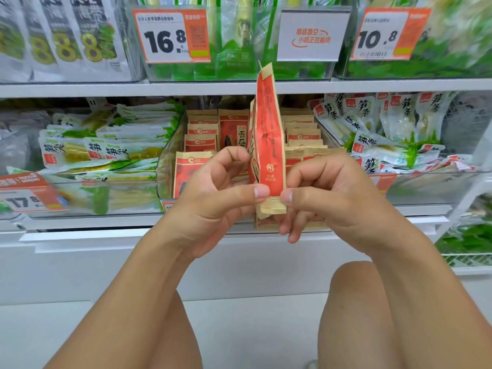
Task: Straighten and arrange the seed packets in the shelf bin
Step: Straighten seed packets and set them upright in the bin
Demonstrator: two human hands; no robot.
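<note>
Before the clear shelf bin (170, 155) of red-and-kraft seed packets (200, 129), left hand (213, 198) and right hand (327, 198) each pinch the bottom seam of an upright seed packet (267, 134), which may flop sideways, toppling the standing rows

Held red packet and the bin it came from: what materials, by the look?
Held packet: probably kraft-look paper or paper laminate, matte; tan crimped end seals, soft creases in the red print. Bin: clear rigid plastic, glossy; packets show through its curved wall, with highlights.
</note>
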